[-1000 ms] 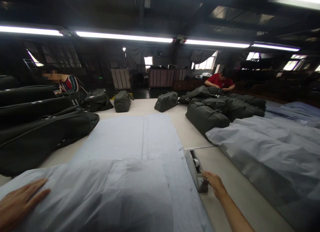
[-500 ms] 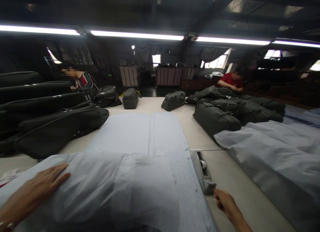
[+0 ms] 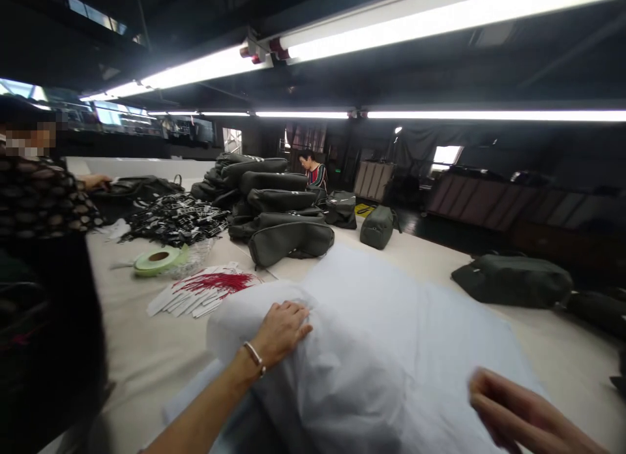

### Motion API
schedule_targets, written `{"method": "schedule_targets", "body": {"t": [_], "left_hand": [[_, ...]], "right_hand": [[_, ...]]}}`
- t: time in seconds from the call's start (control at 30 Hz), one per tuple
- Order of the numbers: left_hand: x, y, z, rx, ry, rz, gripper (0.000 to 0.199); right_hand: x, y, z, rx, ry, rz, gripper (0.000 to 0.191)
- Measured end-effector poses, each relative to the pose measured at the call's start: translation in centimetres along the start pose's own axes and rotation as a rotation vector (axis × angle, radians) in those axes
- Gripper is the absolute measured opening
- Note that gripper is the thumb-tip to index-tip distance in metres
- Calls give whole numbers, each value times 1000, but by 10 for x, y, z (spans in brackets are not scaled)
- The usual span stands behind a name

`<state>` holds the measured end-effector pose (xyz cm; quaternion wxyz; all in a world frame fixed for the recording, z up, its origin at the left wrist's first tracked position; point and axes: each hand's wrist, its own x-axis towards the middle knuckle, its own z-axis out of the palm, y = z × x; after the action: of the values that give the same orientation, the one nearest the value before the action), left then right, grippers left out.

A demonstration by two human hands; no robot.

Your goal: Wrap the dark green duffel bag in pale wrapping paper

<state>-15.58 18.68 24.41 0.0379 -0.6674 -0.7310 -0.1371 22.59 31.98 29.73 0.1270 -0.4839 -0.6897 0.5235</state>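
Note:
My left hand (image 3: pixel 283 327), a bracelet at its wrist, has its fingers bent over the wrinkled end of a white translucent plastic bag (image 3: pixel 342 389), gathering the film. The bag is bulky and what fills it is hidden. Under and beyond it lie flat sheets of the same whitish plastic (image 3: pixel 376 291). At the lower right, my right hand (image 3: pixel 513 408) is held above those sheets, apart from the bag. Its fingers are curled together and smeared by motion; whatever they hold is too blurred to make out.
Dark green duffel bags (image 3: pixel 288 239) are stacked past my left hand; single ones stand farther back (image 3: pixel 379 227) and right (image 3: pixel 513 281). White tags with red strings (image 3: pixel 210 287), a tape roll (image 3: pixel 159 258) and a heap of black-and-white straps (image 3: pixel 176 216) lie left. A co-worker (image 3: pixel 44 199) stands there.
The view has swung left. My left hand went from lying flat on the bag to bending over its end. My right hand has left the tape dispenser, which is out of view.

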Motion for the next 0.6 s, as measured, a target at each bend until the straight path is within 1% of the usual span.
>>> {"method": "schedule_targets", "body": {"t": [0.07,0.1,0.13,0.17,0.2,0.23,0.3,0.4,0.53,0.6], "left_hand": [[-1,-6,3,-47,28,27,32],[-1,-9,5,-71,41,39,32],[-2,-11,6,-96,52,47,31],[-2,-14,7,-121,57,51,30],[-2,-16,8,-145,57,53,30],[-2,-18,8,-171,56,54,29],[-2,-21,10,-222,55,57,29],[-2,-24,14,-278,62,67,29],[-2,-28,24,-295,92,78,35],[-2,-29,29,-270,113,108,41]], "right_hand": [[20,-65,38,-102,-289,-182,34],[35,-95,59,-142,-403,-245,31],[53,-120,80,-170,-474,-264,28],[73,-141,100,-213,-536,-271,24],[94,-156,117,-270,-589,-262,21],[116,-166,131,-333,-629,-252,18],[155,-173,152,-470,-693,-215,14],[201,-169,168,-643,-754,-128,13],[237,-165,175,-750,-809,-43,21],[250,-164,174,-836,-806,-51,33]]}}
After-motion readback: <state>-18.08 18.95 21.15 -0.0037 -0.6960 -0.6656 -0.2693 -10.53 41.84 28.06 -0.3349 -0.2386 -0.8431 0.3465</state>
